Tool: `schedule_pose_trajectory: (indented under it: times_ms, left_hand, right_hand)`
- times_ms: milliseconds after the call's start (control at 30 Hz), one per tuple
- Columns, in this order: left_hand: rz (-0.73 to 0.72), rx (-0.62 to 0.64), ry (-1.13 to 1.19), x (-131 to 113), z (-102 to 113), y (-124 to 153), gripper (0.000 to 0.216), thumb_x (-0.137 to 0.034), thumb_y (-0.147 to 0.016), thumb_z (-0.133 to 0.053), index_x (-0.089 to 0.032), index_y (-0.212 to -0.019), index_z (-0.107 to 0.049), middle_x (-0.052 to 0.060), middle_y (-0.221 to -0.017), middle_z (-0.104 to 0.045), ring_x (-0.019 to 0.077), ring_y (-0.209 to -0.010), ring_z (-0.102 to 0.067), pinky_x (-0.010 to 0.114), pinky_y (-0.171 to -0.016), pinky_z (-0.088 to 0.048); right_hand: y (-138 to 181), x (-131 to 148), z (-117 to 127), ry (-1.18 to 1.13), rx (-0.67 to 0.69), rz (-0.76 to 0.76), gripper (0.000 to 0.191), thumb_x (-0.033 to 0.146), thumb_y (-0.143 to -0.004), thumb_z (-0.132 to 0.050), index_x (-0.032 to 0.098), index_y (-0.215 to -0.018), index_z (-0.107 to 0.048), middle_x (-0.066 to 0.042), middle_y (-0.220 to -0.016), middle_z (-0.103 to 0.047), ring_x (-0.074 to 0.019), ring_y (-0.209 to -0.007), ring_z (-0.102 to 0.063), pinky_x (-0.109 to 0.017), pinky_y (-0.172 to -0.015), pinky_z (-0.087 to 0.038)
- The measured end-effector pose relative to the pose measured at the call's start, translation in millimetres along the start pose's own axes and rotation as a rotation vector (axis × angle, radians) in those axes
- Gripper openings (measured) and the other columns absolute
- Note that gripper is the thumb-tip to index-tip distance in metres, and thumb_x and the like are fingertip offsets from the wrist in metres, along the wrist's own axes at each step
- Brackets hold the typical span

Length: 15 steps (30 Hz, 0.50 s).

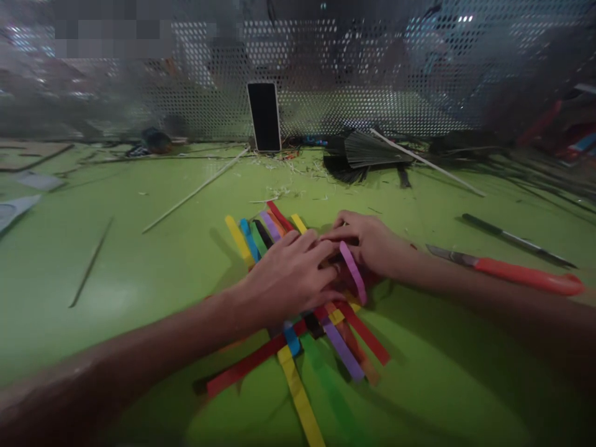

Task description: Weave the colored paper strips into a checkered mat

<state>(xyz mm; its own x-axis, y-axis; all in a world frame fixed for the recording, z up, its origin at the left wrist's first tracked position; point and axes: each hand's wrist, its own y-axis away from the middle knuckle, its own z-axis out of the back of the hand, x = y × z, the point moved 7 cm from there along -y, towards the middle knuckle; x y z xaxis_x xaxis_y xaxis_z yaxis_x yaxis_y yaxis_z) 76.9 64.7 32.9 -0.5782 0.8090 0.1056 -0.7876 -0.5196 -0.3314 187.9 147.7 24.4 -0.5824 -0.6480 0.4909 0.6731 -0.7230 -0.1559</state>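
Observation:
Several coloured paper strips (343, 347) lie woven across one another on the green table, their loose ends fanning out toward me and away. My left hand (293, 267) rests over the middle of the weave, fingers bent and closed on the strips. From the right, my right hand (372, 242) meets it, fingers curled and their tips partly hidden behind the left hand. A pink strip (352, 273) bends upward in a curve between the two hands, close against the right fingers. Both hands cover the centre of the weave.
To the right lie a red-handled knife (526, 276) and a dark pen-like tool (516, 239). A phone (264, 117) stands against the perforated metal screen (307, 49). Thin sticks (195, 191), a dark bristly brush (372, 152) and scattered shavings lie toward the back; paper (18, 208) is at left.

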Motion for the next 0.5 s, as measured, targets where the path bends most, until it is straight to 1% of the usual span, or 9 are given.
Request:
schedule_pose_trajectory:
  times_ms: [67, 133, 167, 233, 300, 400, 500]
  left_hand:
    - [0.078, 0.046, 0.003, 4.8, 2.5, 5.7, 0.033, -0.047, -0.099, -0.068, -0.016, -0.110, -0.072, 0.014, -0.114, -0.068, 0.0329, -0.107, -0.065, 0.048, -0.086, -0.059]
    - [0.147, 0.063, 0.023, 9.0, 4.0, 11.9, 0.038, -0.042, -0.097, -0.071, -0.014, -0.122, -0.069, 0.016, -0.121, -0.067, 0.0330, -0.110, -0.065, 0.049, -0.089, -0.060]
    - [0.180, 0.064, 0.028, 11.2, 4.1, 14.6, 0.042, -0.042, -0.096, -0.072, -0.012, -0.125, -0.067, 0.017, -0.123, -0.067, 0.0336, -0.111, -0.065, 0.049, -0.090, -0.060]
    - [0.231, 0.076, 0.029, 15.0, 2.0, 18.4, 0.047, -0.044, -0.094, -0.074, -0.008, -0.123, -0.067, 0.020, -0.126, -0.067, 0.0359, -0.114, -0.064, 0.052, -0.093, -0.060]
    - [0.242, 0.103, 0.027, 16.3, -2.0, 19.7, 0.049, -0.046, -0.093, -0.075, -0.005, -0.121, -0.067, 0.021, -0.127, -0.067, 0.0372, -0.116, -0.064, 0.054, -0.096, -0.060]
    - [0.215, 0.123, 0.009, 14.7, -6.0, 19.8, 0.049, -0.047, -0.097, -0.071, -0.005, -0.121, -0.069, 0.020, -0.125, -0.070, 0.0361, -0.115, -0.066, 0.053, -0.097, -0.060]
    - [0.176, 0.079, -0.030, 11.1, -4.5, 20.5, 0.046, -0.045, -0.101, -0.064, -0.003, -0.120, -0.070, 0.020, -0.122, -0.073, 0.0352, -0.113, -0.068, 0.051, -0.097, -0.061]
  right_hand:
    - [1.8, 0.8, -1.2, -0.002, -0.012, 0.007, 0.024, 0.020, -0.094, -0.064, 0.022, -0.107, -0.083, -0.009, -0.103, -0.071, -0.0206, -0.088, -0.067, -0.033, -0.079, -0.055]
    - [3.1, 0.6, -2.7, -0.017, -0.016, 0.011, 0.024, 0.024, -0.096, -0.062, 0.022, -0.109, -0.082, -0.009, -0.105, -0.070, -0.0208, -0.087, -0.067, -0.034, -0.078, -0.056]
    - [3.6, 0.6, -3.2, -0.027, -0.020, 0.015, 0.024, 0.025, -0.097, -0.062, 0.023, -0.108, -0.083, -0.009, -0.105, -0.070, -0.0209, -0.088, -0.067, -0.034, -0.079, -0.056]
    - [4.1, -0.1, -3.3, -0.037, -0.034, 0.011, 0.024, 0.026, -0.098, -0.061, 0.024, -0.107, -0.083, -0.009, -0.105, -0.070, -0.0215, -0.091, -0.067, -0.034, -0.081, -0.056]
    - [4.3, -1.1, -3.7, -0.046, -0.034, -0.003, 0.024, 0.026, -0.098, -0.062, 0.024, -0.109, -0.083, -0.009, -0.105, -0.071, -0.0219, -0.091, -0.068, -0.034, -0.081, -0.056]
    - [4.4, -1.9, -4.1, -0.040, -0.024, -0.016, 0.025, 0.026, -0.098, -0.062, 0.023, -0.114, -0.082, -0.009, -0.106, -0.071, -0.0218, -0.091, -0.068, -0.035, -0.082, -0.056]
    - [4.1, -1.7, -3.5, -0.028, -0.019, -0.013, 0.026, 0.026, -0.099, -0.062, 0.024, -0.115, -0.081, -0.008, -0.108, -0.072, -0.0215, -0.093, -0.068, -0.035, -0.084, -0.056]
